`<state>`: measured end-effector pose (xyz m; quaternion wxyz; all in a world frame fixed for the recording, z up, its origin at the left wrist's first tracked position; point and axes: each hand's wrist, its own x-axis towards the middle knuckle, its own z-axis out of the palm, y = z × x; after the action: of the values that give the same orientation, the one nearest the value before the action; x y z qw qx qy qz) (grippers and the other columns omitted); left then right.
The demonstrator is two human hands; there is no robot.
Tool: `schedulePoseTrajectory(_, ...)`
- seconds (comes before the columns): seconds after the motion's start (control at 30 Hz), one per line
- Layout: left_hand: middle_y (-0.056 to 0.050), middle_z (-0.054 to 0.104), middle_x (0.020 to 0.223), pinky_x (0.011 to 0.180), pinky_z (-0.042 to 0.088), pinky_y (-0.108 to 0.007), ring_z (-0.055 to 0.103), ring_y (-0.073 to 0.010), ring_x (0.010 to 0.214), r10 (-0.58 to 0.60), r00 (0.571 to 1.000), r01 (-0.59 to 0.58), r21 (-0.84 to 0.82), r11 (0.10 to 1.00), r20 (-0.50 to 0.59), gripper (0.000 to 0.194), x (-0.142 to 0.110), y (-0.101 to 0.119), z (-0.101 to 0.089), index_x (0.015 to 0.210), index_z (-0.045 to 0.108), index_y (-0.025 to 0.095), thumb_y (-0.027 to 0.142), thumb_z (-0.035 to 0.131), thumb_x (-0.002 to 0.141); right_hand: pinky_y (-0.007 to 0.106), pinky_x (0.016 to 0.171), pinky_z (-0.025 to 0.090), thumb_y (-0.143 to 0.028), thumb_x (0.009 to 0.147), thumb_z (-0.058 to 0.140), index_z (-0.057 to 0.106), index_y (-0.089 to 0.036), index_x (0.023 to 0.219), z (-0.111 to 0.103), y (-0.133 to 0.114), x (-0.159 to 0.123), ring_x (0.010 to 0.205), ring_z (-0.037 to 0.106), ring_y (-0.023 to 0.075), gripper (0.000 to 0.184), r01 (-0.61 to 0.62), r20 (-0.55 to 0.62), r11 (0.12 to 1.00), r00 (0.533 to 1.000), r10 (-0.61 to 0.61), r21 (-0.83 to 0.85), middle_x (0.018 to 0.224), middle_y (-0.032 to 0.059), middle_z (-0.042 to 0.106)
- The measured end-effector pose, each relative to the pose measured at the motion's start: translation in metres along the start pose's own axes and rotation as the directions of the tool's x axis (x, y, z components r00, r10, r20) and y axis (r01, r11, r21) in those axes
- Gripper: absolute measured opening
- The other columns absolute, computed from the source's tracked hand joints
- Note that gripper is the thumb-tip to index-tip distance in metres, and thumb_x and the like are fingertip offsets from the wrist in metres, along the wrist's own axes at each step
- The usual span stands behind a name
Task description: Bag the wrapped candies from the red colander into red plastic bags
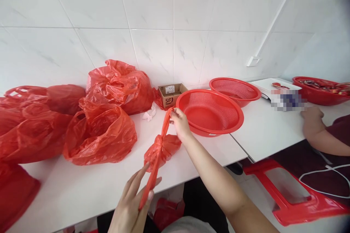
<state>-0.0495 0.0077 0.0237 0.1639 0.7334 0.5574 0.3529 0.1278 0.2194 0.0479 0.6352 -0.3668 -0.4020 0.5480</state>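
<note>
Between the two hands a small red bag (161,149) is pulled taut by its handles: the right hand (179,123) pinches one end, the left hand (133,204) grips the other nearer the body. Tying or untying, I judge; a firm pull comes next. Beyond the right hand sits a red colander (210,114) on the white table (82,189); left of both hands lie bigger red bags (101,134). White tiled wall (175,25) behind.

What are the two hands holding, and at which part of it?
A small red plastic bag, held by its two stretched handles: the right hand grips the upper one, the left hand the lower one.
</note>
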Motion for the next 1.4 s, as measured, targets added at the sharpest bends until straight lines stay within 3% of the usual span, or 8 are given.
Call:
schedulePoseTrajectory(0.1, -0.001, 0.043, 0.156, 0.111, 0.041, -0.057, 0.042, -0.0339, 0.141, -0.096, 0.995, 0.094, -0.106, 0.990, -0.012, 0.035, 0.002, 0.004, -0.004, 0.117, 0.073, 0.038, 0.039, 0.044, 0.098, 0.027, 0.070, 0.048, -0.041, 0.083, 0.064, 0.059, -0.021, 0.081, 0.010, -0.001, -0.010, 0.078, 0.060, 0.0148, 0.021, -0.004, 0.077, 0.999, 0.997, 0.007, -0.041, 0.082, -0.0004, 0.066)
schedulePoseTrajectory(0.2, -0.004, 0.036, 0.160, 0.115, 0.033, -0.059, 0.038, -0.0338, 0.144, -0.153, 0.988, 0.145, -0.269, 0.952, -0.006, 0.042, 0.023, 0.005, -0.010, 0.137, 0.059, 0.037, 0.045, 0.044, 0.098, 0.033, 0.083, 0.050, -0.048, 0.087, 0.063, 0.063, -0.022, 0.091, 0.015, -0.006, -0.033, 0.090, 0.062, 0.0178, 0.026, 0.036, 0.201, 0.994, 0.980, -0.014, -0.105, 0.092, 0.0027, 0.068)
schedulePoseTrajectory(0.3, -0.009, 0.035, 0.160, 0.119, 0.026, -0.057, 0.033, -0.0315, 0.147, -0.228, 0.973, 0.191, -0.441, 0.877, -0.033, 0.052, 0.047, 0.004, -0.007, 0.148, 0.043, 0.032, 0.047, 0.043, 0.099, 0.038, 0.095, 0.048, -0.048, 0.085, 0.068, 0.059, -0.027, 0.123, 0.010, -0.006, -0.061, 0.106, 0.062, 0.0209, 0.044, 0.054, 0.430, 0.989, 0.903, 0.012, -0.141, 0.114, 0.0059, 0.067)
schedulePoseTrajectory(0.4, -0.011, 0.038, 0.157, 0.120, 0.025, -0.053, 0.031, -0.0295, 0.148, -0.221, 0.973, 0.154, -0.534, 0.831, -0.063, 0.040, 0.065, 0.000, 0.002, 0.129, 0.054, 0.025, 0.048, 0.043, 0.099, 0.038, 0.097, 0.047, -0.041, 0.074, 0.082, 0.047, -0.030, 0.139, 0.002, 0.001, -0.083, 0.111, 0.061, 0.0216, 0.074, 0.091, 0.568, 0.966, 0.820, 0.066, -0.243, 0.121, 0.0052, 0.065)
schedulePoseTrajectory(0.53, -0.013, 0.043, 0.152, 0.111, 0.042, -0.047, 0.046, -0.0279, 0.138, -0.056, 0.997, 0.024, -0.512, 0.859, -0.047, 0.025, 0.077, -0.014, 0.023, 0.098, 0.046, 0.024, 0.047, 0.053, 0.093, 0.029, 0.077, 0.046, -0.043, 0.091, 0.062, 0.064, -0.022, 0.096, -0.002, 0.011, -0.089, 0.081, 0.059, 0.0153, 0.022, 0.163, 0.465, 0.940, 0.885, -0.005, -0.300, 0.088, -0.0003, 0.064)
schedulePoseTrajectory(0.7, -0.013, 0.067, 0.120, 0.081, 0.056, -0.047, 0.070, -0.0291, 0.096, -0.134, 0.985, 0.156, -0.239, 0.959, 0.104, 0.074, 0.074, -0.036, 0.056, 0.137, 0.036, 0.025, 0.036, 0.076, 0.076, 0.027, 0.068, 0.044, -0.046, 0.097, 0.050, 0.054, -0.022, 0.084, -0.005, 0.017, -0.082, 0.070, 0.051, 0.0142, 0.028, 0.209, 0.205, 0.933, 0.967, -0.152, -0.293, 0.075, -0.0022, 0.053)
schedulePoseTrajectory(0.93, -0.011, 0.066, 0.108, 0.093, 0.048, -0.054, 0.059, -0.0334, 0.102, -0.126, 0.991, 0.125, 0.024, 0.992, 0.044, 0.051, 0.060, -0.051, 0.081, 0.126, 0.061, 0.019, 0.023, 0.067, 0.076, 0.034, 0.084, 0.046, -0.036, 0.102, 0.041, 0.061, -0.022, 0.095, -0.035, 0.049, -0.102, 0.093, 0.056, 0.0208, 0.025, 0.377, 0.229, 0.568, 0.921, -0.315, -0.732, 0.101, 0.0085, 0.059)
schedulePoseTrajectory(1.4, -0.015, 0.055, 0.144, 0.107, 0.042, -0.055, 0.049, -0.0367, 0.134, 0.014, 0.998, -0.027, 0.197, 0.980, 0.064, 0.062, 0.046, -0.064, 0.094, 0.134, 0.056, 0.017, 0.034, 0.071, 0.076, 0.028, 0.075, 0.045, -0.033, 0.103, 0.040, 0.059, -0.022, 0.089, -0.056, 0.063, -0.099, 0.079, 0.061, 0.0164, 0.026, 0.301, 0.250, 0.546, 0.954, -0.167, -0.782, 0.087, 0.0015, 0.066)
